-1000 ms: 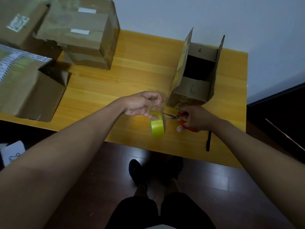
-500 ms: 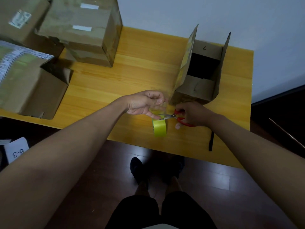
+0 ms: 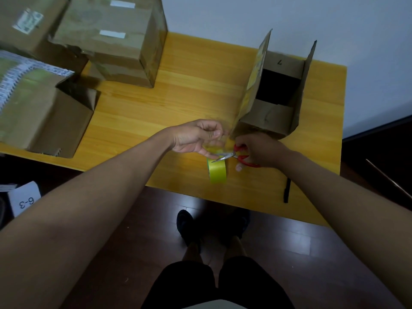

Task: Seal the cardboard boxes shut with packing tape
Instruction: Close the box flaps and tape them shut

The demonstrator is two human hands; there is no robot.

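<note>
Two hands at near table edge; scissors | tape roll

Open brown cardboard box sits upright on the table, two long flaps sticking up. Yellow-green tape roll stands on edge just in front, clear strip pulled upward.

Both my arms reach forward, my left hand pinching tape, my right hand curled round scissors.
</note>
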